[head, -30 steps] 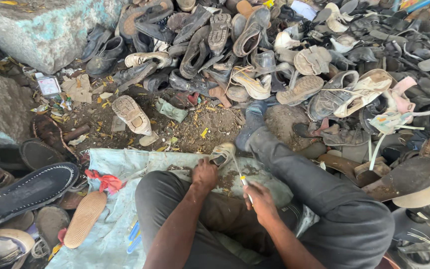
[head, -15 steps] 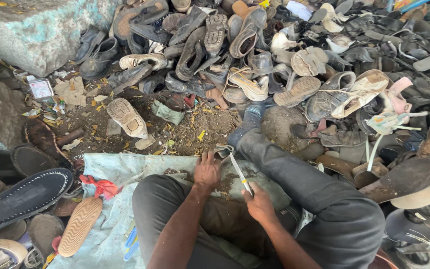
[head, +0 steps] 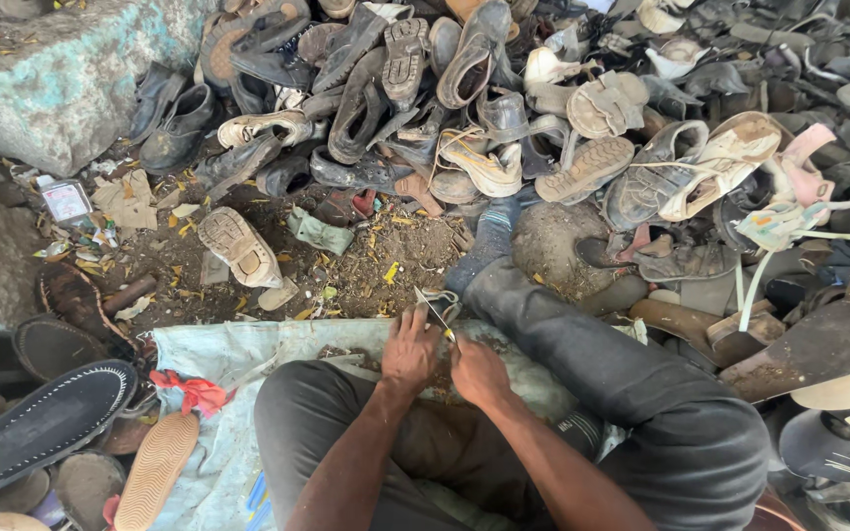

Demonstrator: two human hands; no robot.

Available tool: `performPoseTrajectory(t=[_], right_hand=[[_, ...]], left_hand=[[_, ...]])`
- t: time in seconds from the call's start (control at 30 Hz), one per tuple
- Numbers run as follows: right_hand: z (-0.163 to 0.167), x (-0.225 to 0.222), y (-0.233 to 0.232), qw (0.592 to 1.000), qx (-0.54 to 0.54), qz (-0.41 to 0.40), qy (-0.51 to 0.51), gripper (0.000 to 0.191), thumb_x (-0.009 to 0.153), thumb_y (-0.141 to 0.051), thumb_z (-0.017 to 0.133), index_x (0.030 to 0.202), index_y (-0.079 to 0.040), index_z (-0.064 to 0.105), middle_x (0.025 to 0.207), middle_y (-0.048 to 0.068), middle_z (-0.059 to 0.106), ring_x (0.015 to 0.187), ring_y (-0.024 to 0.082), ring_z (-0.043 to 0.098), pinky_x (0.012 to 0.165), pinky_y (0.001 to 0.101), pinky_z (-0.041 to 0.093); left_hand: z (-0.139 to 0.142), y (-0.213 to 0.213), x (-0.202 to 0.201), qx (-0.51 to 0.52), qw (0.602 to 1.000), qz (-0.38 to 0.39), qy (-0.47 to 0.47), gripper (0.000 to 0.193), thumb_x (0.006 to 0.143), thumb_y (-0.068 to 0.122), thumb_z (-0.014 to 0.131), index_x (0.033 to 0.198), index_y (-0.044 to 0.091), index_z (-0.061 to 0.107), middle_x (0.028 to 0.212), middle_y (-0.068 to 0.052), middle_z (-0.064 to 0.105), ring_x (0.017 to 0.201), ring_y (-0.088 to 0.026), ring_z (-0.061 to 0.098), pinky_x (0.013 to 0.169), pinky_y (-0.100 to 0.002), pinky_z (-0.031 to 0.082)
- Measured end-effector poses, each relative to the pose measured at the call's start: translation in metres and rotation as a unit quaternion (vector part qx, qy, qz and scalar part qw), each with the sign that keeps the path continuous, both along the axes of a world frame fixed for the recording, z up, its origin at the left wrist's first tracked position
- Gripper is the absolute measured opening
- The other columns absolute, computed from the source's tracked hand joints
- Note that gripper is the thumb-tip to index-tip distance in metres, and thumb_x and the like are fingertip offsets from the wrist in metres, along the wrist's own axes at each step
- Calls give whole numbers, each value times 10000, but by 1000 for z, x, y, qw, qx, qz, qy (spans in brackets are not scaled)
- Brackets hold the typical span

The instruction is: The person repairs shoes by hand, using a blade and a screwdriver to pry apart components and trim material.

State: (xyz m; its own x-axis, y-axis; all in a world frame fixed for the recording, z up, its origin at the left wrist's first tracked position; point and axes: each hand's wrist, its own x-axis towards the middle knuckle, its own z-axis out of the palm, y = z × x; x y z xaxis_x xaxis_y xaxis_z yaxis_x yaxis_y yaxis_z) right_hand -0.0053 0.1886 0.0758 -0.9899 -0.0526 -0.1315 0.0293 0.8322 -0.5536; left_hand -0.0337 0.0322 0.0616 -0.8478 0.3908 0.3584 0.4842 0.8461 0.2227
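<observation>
The person sits on a pale blue sack (head: 218,359) spread on the ground, with both hands meeting over the lap at its far edge. The left hand (head: 411,352) is clenched on a small worn shoe piece (head: 439,303), pinning it down just past the knuckles. The right hand (head: 479,372) is grasping a thin blade (head: 437,315) whose tip slants up and away into that piece, so the two touch.

As a judgement, the cutting looks only partly done: the piece is still in one lump under the blade, and no cleanly separated part shows beside it. A huge heap of old shoes (head: 504,128) fills the far side of the ground, while a few soles lie at the near left, among them a black sole (head: 36,433) and an orange sole (head: 154,472); whether those are finished work cannot be told.

Much is hidden. The hands cover most of the piece, so its kind and the cut line are unclear. The blade's handle is buried in the right fist. The fingers of both hands curl out of sight.
</observation>
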Motion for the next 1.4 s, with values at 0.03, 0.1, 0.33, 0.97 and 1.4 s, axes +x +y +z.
performPoseTrajectory(t=[0.03,0.1,0.33,0.97,1.4], right_hand=[[2,-4,-3,1000,-3,5,12,266,998,-236,530,1112,-27,649,983,266,713,947,472,672,830,567,515],[7,-5,-7,1000,-17,2,17,272,994,-228,524,1137,-24,633,957,277,708,915,484,673,804,574,518],[21,58,3,999,-21,-16,-22,265,982,-227,516,1140,-30,596,877,276,709,860,501,670,744,603,495],[8,80,2,996,-37,-56,-55,280,991,-264,545,1193,-93,636,922,233,712,886,472,661,773,574,506],[20,35,-16,997,-14,-29,-75,270,1017,-268,523,1138,-39,600,904,239,713,887,470,669,781,575,499]], left_hand=[[2,0,0,-1,1000,4,-3,248,838,202,597,975,31,714,1359,-245,534,1258,-406,502,1011,-547,424],[5,-1,0,-4,1000,13,-9,210,851,185,592,937,35,713,1345,-202,556,1287,-376,508,1024,-528,426],[4,-10,-6,39,993,84,-73,148,827,179,625,840,85,738,1277,-147,568,1209,-359,518,976,-540,443],[-5,-25,-24,269,951,150,-5,117,789,93,733,866,9,761,1021,-207,651,968,-413,599,868,-506,472],[-14,-18,-9,255,947,169,-94,187,780,165,797,895,18,798,916,-184,639,922,-403,586,841,-508,461]])
